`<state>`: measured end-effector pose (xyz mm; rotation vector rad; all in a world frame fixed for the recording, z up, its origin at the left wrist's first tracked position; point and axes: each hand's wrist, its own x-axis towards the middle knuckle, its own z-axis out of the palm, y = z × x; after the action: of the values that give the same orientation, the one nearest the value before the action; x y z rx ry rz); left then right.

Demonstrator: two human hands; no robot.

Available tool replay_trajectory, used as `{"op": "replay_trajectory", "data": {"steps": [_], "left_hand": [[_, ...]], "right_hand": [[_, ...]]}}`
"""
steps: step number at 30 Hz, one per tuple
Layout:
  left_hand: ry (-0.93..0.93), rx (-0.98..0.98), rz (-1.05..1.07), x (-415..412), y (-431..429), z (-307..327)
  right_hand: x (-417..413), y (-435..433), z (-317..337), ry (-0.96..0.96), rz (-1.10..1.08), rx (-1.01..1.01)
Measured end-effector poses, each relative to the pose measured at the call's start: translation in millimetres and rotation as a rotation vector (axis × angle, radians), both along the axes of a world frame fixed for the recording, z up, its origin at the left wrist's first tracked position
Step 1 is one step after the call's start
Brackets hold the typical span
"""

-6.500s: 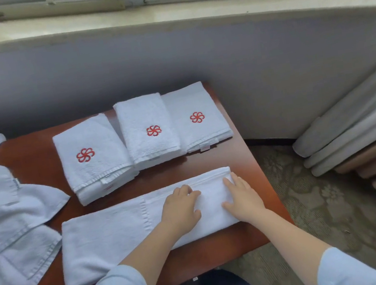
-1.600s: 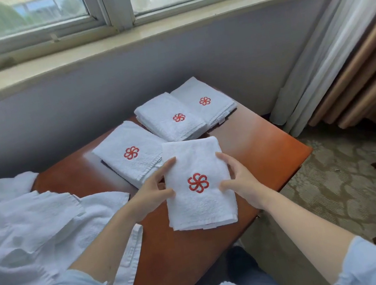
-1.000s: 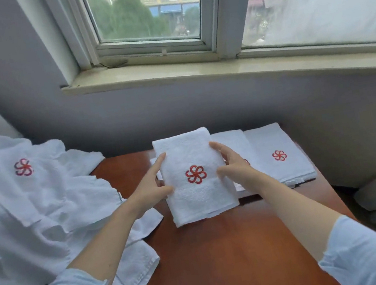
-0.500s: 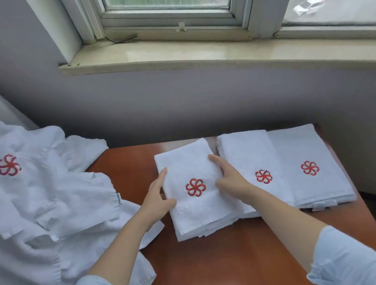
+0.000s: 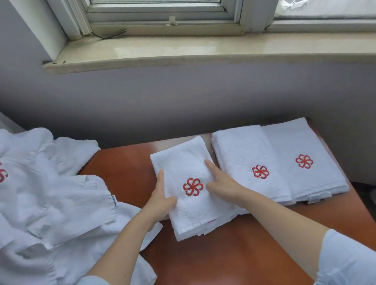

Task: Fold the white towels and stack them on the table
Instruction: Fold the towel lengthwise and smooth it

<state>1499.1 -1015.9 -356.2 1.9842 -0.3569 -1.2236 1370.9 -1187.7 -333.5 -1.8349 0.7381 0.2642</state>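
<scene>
White terry throughout. Folded towel (image 5: pixel 185 165) sat at centre frame on the red-brown table (image 5: pixel 226 260), apparently atop another folded piece, judging by the extra layers showing at its lower edge. Left hand (image 5: pixel 163 200) lay along its left edge and right hand (image 5: pixel 219 184) along its right. Fingers were straight, flat to the cloth, neither clenched nor wrapped round anything. They were probably squaring it to match the two folded towels (image 5: pixel 241 153) just right of it, which touched side by side. Unfolded pile (image 5: pixel 45 216) filled the left of the frame, overlapping the table's left side. Towel looked thick and soft, slightly skewed, with the red pinwheel emblem (image 5: pixel 193 186) facing up.
</scene>
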Motion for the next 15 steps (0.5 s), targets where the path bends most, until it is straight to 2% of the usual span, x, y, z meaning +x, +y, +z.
{"op": "replay_trajectory", "data": {"steps": [15], "left_hand": [[-0.052,0.017,-0.084,57.4,-37.8,-3.8]], "right_hand": [[31.4,-20.2,-4.6,0.037,-0.092,-0.002]]}}
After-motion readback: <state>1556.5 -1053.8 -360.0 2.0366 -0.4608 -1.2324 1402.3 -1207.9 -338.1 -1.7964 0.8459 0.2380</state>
